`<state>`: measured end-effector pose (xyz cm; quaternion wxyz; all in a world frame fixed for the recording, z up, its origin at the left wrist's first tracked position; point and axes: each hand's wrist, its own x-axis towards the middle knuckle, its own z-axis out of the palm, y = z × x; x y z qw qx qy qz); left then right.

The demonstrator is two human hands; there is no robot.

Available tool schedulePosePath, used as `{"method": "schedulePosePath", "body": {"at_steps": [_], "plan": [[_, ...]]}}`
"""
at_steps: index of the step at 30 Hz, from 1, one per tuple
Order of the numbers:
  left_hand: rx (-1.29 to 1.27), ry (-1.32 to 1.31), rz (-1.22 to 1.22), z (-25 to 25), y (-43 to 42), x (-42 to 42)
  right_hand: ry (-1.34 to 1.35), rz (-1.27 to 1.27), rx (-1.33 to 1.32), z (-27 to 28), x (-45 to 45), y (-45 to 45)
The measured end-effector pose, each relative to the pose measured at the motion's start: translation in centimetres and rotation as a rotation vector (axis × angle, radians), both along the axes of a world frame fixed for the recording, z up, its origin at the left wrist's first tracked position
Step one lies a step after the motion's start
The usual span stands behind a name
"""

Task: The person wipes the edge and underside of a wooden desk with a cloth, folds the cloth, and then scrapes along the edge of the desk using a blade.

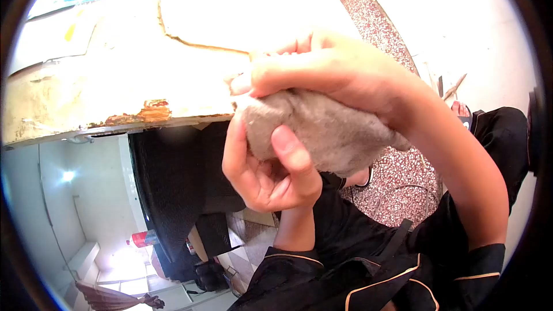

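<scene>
A soft grey fuzzy cloth piece (340, 129) is held up in front of my body, bunched and hanging toward the right. My left hand (273, 167) grips its left end from below, thumb pressed on the near face and fingers curled behind. Over the top edge of the cloth lies my right hand (305, 69), its fingers bent and pinching near the upper left corner. The fingertips of both hands come close together there, and glare washes out part of them. Whether something small sits between those fingertips, I cannot tell.
A worn pale tabletop (115, 89) with a chipped front edge lies beyond my hands. Dark fabric (178, 178) hangs below that edge. Speckled floor (397, 181) shows at right, with a sandalled foot (461, 109). A red-labelled bottle (141, 238) appears lower left.
</scene>
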<state>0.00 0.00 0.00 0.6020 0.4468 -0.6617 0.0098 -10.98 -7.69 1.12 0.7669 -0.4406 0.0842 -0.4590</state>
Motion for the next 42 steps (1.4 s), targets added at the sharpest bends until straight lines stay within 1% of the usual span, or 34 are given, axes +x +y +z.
{"method": "schedulePosePath", "body": {"at_steps": [3, 4, 6, 8, 9, 10, 13, 14, 17, 19, 21, 22, 25, 26, 27, 29, 32, 34, 35, 37, 39, 42], "plan": [[-0.08, 0.162, 0.05, 0.1, 0.0, -1.0, 0.096, -0.029, 0.026, 0.9, -0.1, 0.6], [-0.099, 0.219, 0.066, 0.1, 0.0, -1.4, 0.051, -0.007, 0.023, 0.9, 0.1, 0.7], [-0.091, 0.151, 0.098, 0.1, -0.2, -1.5, 0.015, 0.006, -0.047, 0.7, 0.3, -0.2], [0.032, 0.063, 0.11, 0.1, 0.3, -1.4, -0.002, -0.014, -0.024, 0.0, 0.1, 0.1], [0.028, 0.054, 0.104, 0.1, 0.2, -1.2, -0.029, -0.031, -0.029, 0.2, -0.1, 0.1], [-0.057, 0.073, 0.074, -0.1, 0.0, -1.1, -0.031, -0.029, -0.021, 0.4, -0.3, 0.4], [-0.12, 0.135, 0.078, 0.3, 0.0, -1.3, 0.035, -0.011, -0.061, 1.5, -0.3, 0.5], [-0.117, 0.122, 0.079, 0.4, 0.0, -1.4, -0.066, 0.002, -0.06, 0.9, 0.4, 0.3], [-0.006, 0.02, 0.102, 0.2, 0.6, -0.8, -0.024, 0.016, -0.052, 0.1, -0.1, 0.0], [-0.026, 0.014, 0.109, 0.1, 0.3, -1.0, 0.006, 0.013, -0.055, 0.4, -0.3, 0.2], [-0.117, 0.029, 0.102, 0.0, -0.1, -1.1, -0.036, -0.002, -0.034, 0.7, 0.0, 0.5], [-0.12, 0.07, 0.091, 0.1, 0.0, -1.1, -0.038, -0.007, -0.029, 0.7, 0.0, 0.5], [-0.032, 0.022, 0.136, -0.1, 0.3, -0.9, -0.017, 0.012, 0.002, 0.5, -0.1, 0.4], [0.011, 0.079, 0.07, -0.1, 0.5, -1.0, -0.002, 0.022, 0.007, -0.2, -0.2, 0.1], [0.027, 0.077, 0.022, -0.2, 0.5, -1.0, 0.015, 0.03, 0.011, -0.4, -0.4, -0.1], [0.003, 0.052, 0.026, -0.3, 0.2, -0.9, 0.066, 0.012, -0.015, -0.7, -0.4, -0.3], [-0.033, 0.069, -0.007, -0.1, 0.0, -0.8, 0.027, -0.022, -0.022, 0.5, 0.0, 0.0], [-0.052, 0.04, -0.039, 0.0, -0.3, -0.4, 0.024, -0.027, 0.062, 2.0, -0.3, 0.3], [-0.068, 0.016, -0.072, 0.0, -0.3, -0.2, 0.016, -0.026, 0.061, 2.3, -0.3, 0.3], [-0.022, 0.004, -0.055, 0.3, -0.2, -0.4, 0.032, -0.087, 0.061, 3.0, -0.1, 0.1], [-0.065, 0.032, -0.105, 0.1, -0.2, -0.2, 0.037, -0.08, 0.067, 3.5, 0.0, -0.1], [-0.074, 0.036, -0.079, -0.2, -0.1, 0.1, 0.057, -0.1, 0.028, 4.0, 0.0, -0.3]]}}
